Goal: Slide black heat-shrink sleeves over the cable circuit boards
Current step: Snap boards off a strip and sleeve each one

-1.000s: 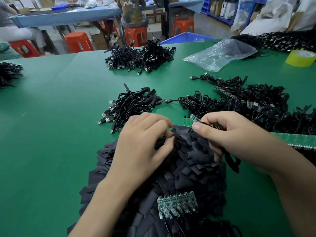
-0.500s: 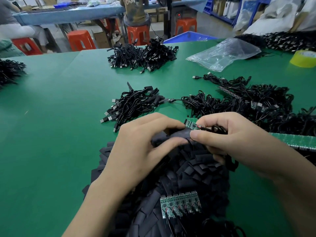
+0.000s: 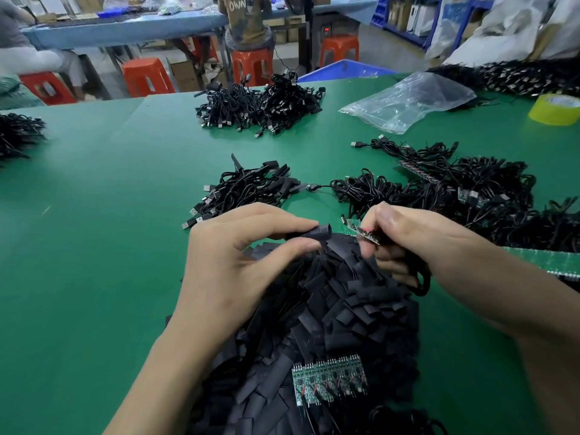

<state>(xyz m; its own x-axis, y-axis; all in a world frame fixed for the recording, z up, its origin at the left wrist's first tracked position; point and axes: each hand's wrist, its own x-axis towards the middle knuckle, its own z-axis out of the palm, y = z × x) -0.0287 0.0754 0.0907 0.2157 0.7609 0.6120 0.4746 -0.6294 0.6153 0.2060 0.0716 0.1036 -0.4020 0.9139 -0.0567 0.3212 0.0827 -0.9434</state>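
Observation:
My left hand [image 3: 238, 262] pinches one black heat-shrink sleeve [image 3: 318, 232] between thumb and forefinger, its open end pointing right. My right hand [image 3: 417, 243] pinches a small green circuit board [image 3: 361, 229] with red wiring, and its black cable [image 3: 420, 282] loops under the palm. The board's tip sits just right of the sleeve's mouth, with a small gap between them. Both hands hover over a large heap of loose black sleeves [image 3: 339, 309] on the green table [image 3: 94, 246].
A panel of joined green circuit boards [image 3: 329, 379] lies on the sleeve heap near me. Bundles of black USB cables [image 3: 248, 189] lie ahead, more cables [image 3: 470, 189] at the right, a far pile [image 3: 260, 108], a clear plastic bag [image 3: 408, 102] and a yellow tape roll [image 3: 555, 109].
My left hand has lifted a single sleeve out of the heap and turned its open end toward the board. My right hand has drawn the board slightly right, opening a gap.

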